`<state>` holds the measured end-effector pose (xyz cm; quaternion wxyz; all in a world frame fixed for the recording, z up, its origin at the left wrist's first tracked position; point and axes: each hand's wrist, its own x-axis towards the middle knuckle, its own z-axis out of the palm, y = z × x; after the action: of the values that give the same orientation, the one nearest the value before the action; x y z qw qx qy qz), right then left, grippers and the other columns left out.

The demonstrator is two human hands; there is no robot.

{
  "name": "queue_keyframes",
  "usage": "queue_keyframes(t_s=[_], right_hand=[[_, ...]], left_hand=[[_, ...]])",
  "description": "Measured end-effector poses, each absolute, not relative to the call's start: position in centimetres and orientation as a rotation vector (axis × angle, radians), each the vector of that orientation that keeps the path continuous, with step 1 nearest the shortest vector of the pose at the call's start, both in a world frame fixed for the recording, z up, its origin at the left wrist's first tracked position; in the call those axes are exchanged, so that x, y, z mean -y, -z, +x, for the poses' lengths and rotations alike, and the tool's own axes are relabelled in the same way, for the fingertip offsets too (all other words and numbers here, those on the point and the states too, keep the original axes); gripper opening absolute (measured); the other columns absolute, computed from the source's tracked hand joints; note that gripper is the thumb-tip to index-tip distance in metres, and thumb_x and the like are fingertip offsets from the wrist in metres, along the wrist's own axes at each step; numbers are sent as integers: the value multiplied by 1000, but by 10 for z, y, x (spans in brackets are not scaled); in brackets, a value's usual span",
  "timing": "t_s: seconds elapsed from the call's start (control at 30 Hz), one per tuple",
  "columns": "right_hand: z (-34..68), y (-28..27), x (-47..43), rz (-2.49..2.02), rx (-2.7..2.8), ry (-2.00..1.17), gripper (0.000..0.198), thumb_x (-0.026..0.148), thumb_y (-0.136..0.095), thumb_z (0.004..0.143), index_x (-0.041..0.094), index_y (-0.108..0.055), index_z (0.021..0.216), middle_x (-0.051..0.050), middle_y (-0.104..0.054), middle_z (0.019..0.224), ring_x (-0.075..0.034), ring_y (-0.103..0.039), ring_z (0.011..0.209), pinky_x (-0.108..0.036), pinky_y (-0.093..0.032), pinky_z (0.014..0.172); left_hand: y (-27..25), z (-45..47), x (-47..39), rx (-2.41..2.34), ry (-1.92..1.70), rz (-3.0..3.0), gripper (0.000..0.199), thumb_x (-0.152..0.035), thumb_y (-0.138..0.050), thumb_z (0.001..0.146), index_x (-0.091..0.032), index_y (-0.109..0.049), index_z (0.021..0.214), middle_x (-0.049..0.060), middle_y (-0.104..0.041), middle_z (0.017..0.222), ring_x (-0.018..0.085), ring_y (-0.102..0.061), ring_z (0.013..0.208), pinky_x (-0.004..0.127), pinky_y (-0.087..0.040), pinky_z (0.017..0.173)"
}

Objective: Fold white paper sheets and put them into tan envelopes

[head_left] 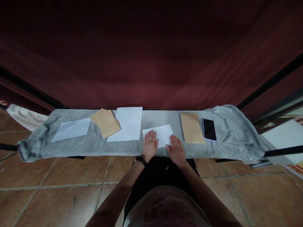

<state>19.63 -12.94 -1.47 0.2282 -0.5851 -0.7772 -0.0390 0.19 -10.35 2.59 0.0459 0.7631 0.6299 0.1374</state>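
Observation:
A white sheet of paper, about half the size of the larger sheet to its left, lies slightly turned near the table's front edge. My left hand rests flat on its left end, fingers stretched forward. On the right end lies my right hand, also flat, its fingertips pointing away from me. Neither hand grips anything. Whether the paper is folded is hard to make out. To the right of it is a brown envelope, and to the left a large white sheet.
Several brown envelopes overlap the large sheet's left side. Farther left lies another white paper. A phone lies right of the single envelope. Grey cloth covers the narrow table, and a dark red curtain hangs behind it.

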Motion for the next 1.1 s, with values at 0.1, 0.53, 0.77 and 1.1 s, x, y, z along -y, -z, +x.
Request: queue_keyframes(t_s=[0.1,0.53,0.77,1.1], right_hand=[[195,16,129,-1619,2117,144,64,40,-39,104,5,-28,156,-23,-42,155,-33,-43,141,-52,-34,116],[199,15,131,-1620,2127,132,59,37,-42,103,4,-37,152,-22,-43,155,-32,-40,144,-50,-32,118],[211,13,134,-1512,2116,-29,54,28,-37,103,14,-34,155,-14,-50,152,-25,-42,143,-49,-34,119],[215,-8,141,-1313,2255,-216,70,14,-43,91,17,-25,159,-10,-43,157,-23,-41,144,-49,-37,119]], left_hand=[[-29,13,77,-1856,-355,2341,54,-29,-35,101,-9,-39,151,15,-38,160,27,-29,150,46,-21,124],[-56,1,7,-1851,-373,1946,26,-18,-66,78,-18,-68,104,12,-66,114,31,-54,118,45,-36,107],[-57,-16,12,-1711,-567,1593,11,-12,-64,71,-20,-61,64,0,-62,68,20,-62,83,31,-47,81],[-50,-31,49,-1433,-856,791,24,-28,-78,69,-14,-67,85,6,-71,70,22,-71,69,32,-57,65]])
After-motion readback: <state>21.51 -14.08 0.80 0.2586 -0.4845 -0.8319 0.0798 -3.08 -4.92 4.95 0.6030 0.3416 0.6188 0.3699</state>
